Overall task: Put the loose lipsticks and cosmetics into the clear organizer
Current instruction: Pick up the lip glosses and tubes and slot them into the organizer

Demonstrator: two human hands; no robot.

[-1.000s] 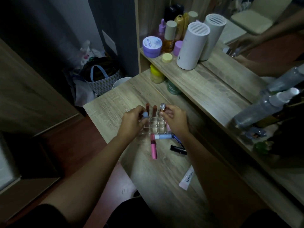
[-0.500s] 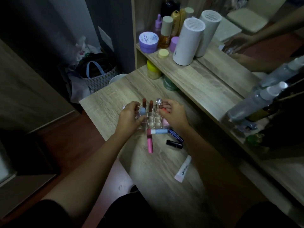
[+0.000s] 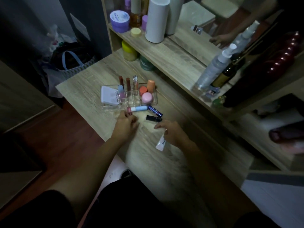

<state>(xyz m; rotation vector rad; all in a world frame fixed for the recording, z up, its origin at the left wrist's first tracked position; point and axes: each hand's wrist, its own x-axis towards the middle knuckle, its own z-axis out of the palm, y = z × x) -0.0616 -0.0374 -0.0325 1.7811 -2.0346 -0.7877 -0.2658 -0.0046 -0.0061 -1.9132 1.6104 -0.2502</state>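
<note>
The clear organizer sits mid-table with three upright lipsticks at its back. It also holds a white compact, a pink pot and orange pieces. In front lie a light-blue balm stick, a dark blue stick and a black lipstick. My left hand is curled on a pink lip gloss tube; only its top end shows. My right hand grips a white tube near the table's front.
A raised shelf behind carries a purple jar, a white cylinder, a spray bottle and a dark bottle. A yellow jar and a green jar stand under it. A bag lies on the floor to the left.
Both hands have drawn back from the organizer toward me. The left now closes on the pink tube and the right on the white tube. The camera moved closer.
</note>
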